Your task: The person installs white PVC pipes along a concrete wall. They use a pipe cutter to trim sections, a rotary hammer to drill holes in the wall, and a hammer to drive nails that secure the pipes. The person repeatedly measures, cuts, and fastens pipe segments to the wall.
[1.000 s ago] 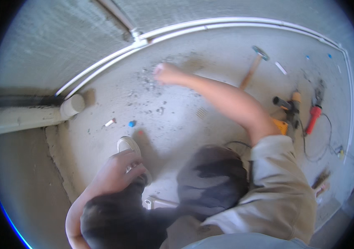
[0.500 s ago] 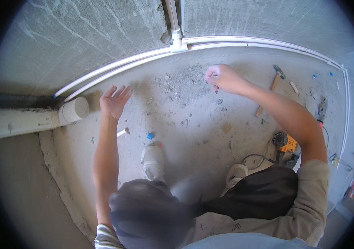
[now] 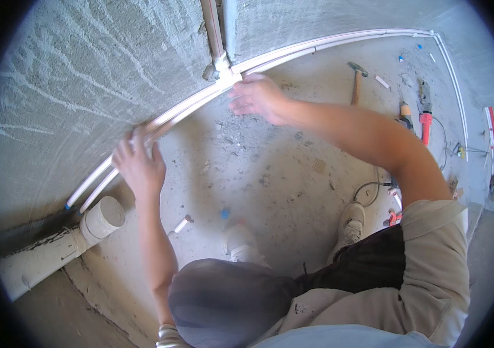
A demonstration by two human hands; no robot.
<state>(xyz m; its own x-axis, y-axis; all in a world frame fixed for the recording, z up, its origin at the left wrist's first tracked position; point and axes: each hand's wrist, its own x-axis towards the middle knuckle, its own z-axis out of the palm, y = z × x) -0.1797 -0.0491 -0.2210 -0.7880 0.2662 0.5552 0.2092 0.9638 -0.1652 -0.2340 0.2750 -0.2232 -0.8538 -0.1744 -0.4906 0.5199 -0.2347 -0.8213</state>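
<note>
Two white pipes point(image 3: 196, 97) run along the foot of the grey wall and meet a white tee fitting point(image 3: 227, 78). My left hand point(image 3: 141, 167) reaches over the pipes left of the tee, fingers apart and slightly blurred; whether it touches them I cannot tell. Just below and right of the tee is my right hand point(image 3: 260, 100), its fingers loosely extended and apart, nothing visible in them. A vertical pipe point(image 3: 213, 32) rises from the tee in a wall groove. Blue caps point(image 3: 68, 206) close the pipes' left ends.
A thick capped drain pipe point(image 3: 102, 220) lies at the left. Grey rubble point(image 3: 232, 139) and a short pipe piece point(image 3: 183, 224) are on the floor. Farther right lie a hammer point(image 3: 356, 81), a red-handled tool point(image 3: 426, 124) and a black cable point(image 3: 369, 188).
Both hands have moved to the pipes, the left forward and slightly left, the right leftward to beside the tee. The right hand's fingers have loosened. The view has turned.
</note>
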